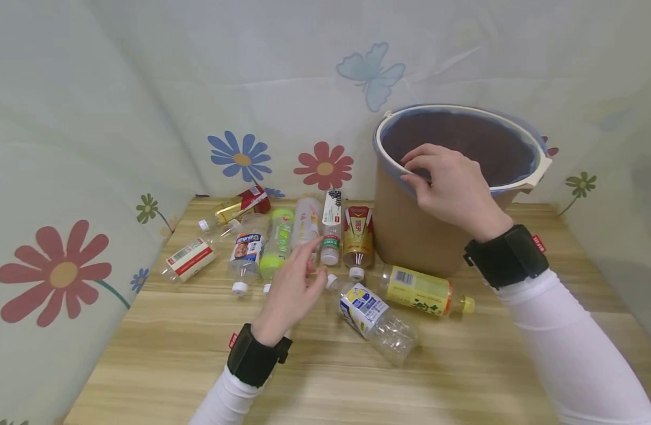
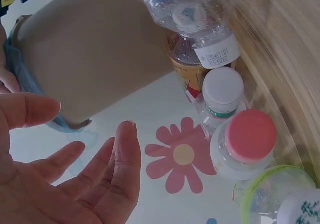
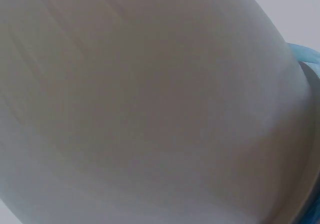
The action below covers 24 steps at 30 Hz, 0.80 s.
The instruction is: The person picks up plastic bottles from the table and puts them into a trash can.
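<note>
My left hand [image 1: 293, 289] hovers over the bottles with its fingers spread and nothing in them. It is nearest a clear plastic bottle with a blue-and-white label [image 1: 363, 308] and a small bottle with a white cap [image 1: 330, 255]. In the left wrist view, bottle caps, one of them pink [image 2: 251, 135], lie beside the hand. My right hand [image 1: 455, 186] is at the near rim of a brown bin [image 1: 421, 230], fingers loosely bent, with no object visible in it. Whether it touches the rim, I cannot tell. The right wrist view shows mostly the bin's wall [image 3: 150, 108].
A yellow-labelled bottle [image 1: 421, 290] lies before the bin. Left of the bin are a red-and-gold bottle [image 1: 359, 236], a green one [image 1: 276, 242] and several others. A bluish liner [image 2: 22, 71] covers the bin's rim. A flowered curtain [image 1: 283, 100] hangs behind the wooden table [image 1: 160, 348].
</note>
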Each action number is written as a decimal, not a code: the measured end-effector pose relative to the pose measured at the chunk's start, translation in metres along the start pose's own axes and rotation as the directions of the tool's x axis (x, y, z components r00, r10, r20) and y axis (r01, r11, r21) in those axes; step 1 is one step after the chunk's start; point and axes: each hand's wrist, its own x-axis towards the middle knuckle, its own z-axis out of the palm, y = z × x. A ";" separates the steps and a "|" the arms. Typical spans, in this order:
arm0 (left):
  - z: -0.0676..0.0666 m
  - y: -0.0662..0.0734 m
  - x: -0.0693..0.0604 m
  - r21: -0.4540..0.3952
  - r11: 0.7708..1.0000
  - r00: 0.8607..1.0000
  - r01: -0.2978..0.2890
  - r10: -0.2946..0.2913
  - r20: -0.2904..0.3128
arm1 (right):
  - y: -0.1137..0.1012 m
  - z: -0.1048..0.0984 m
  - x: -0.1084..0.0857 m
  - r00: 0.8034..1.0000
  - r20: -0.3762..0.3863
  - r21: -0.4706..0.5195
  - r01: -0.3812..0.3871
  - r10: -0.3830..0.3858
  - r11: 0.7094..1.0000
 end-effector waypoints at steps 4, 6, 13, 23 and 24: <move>-0.001 -0.003 -0.002 -0.002 1.000 1.000 0.008 -0.008 0.005 | -0.003 0.002 0.000 1.000 -0.012 -0.015 -0.002 0.001 1.000; -0.001 -0.005 -0.003 -0.006 1.000 1.000 0.014 -0.014 0.008 | -0.004 0.002 -0.002 0.999 -0.034 -0.002 -0.003 0.003 1.000; -0.005 -0.014 -0.009 0.057 0.998 1.000 0.014 -0.015 0.011 | -0.013 0.009 -0.030 0.959 -0.277 0.142 0.109 -0.066 0.984; -0.033 -0.046 -0.014 0.262 0.965 0.999 0.008 0.002 -0.041 | -0.046 0.042 -0.083 0.925 -0.379 0.302 0.145 -0.021 0.942; -0.037 -0.052 -0.014 0.283 0.959 0.999 0.010 0.003 -0.046 | -0.049 0.047 -0.086 0.936 -0.353 0.305 0.111 0.004 0.946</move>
